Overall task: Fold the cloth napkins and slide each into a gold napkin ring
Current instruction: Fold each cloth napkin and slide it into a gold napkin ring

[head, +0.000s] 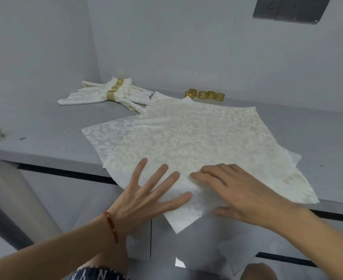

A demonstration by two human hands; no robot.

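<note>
A stack of cream damask napkins (186, 134) lies spread flat on the grey counter (45, 126), its near corner hanging over the front edge. My left hand (146, 195) rests flat on the near part of the top napkin with fingers spread. My right hand (243, 193) lies on the napkin beside it, fingers pressing the cloth and thumb under the near edge. Several loose gold napkin rings (205, 94) stand in a row at the back by the wall. Folded napkins in gold rings (110, 93) lie at the back left.
The grey wall (166, 47) rises directly behind the counter, with a side wall at the left. A dark outlet panel (287, 9) hangs at the top right. Cabinet fronts (75, 199) sit below the counter edge. One more napkin (237, 257) lies low, near my knees.
</note>
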